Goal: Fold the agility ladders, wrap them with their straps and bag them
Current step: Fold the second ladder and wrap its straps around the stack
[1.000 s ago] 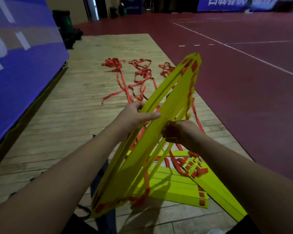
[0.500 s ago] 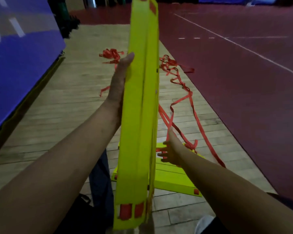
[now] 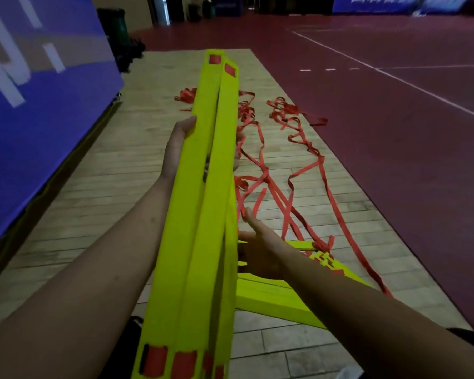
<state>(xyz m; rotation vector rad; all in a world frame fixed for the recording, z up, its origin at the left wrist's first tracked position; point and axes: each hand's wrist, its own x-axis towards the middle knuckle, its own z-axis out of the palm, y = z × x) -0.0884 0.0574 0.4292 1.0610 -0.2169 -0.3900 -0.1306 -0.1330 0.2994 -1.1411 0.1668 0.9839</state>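
Left hand [image 3: 175, 151] wraps round the stack of yellow ladder bars [image 3: 200, 214], held up slanting above the wooden floor [image 3: 107, 187]. Right hand [image 3: 263, 253] touches its right edge; I cannot tell if it grips. Loose red straps [image 3: 293, 170] could tangle or snag. Blue wall [image 3: 39, 105] stands close on the left; the right side has more room.

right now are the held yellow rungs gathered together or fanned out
Gathered: the rungs lie face to face in one bundle gripped by the left hand; red straps trail loose.
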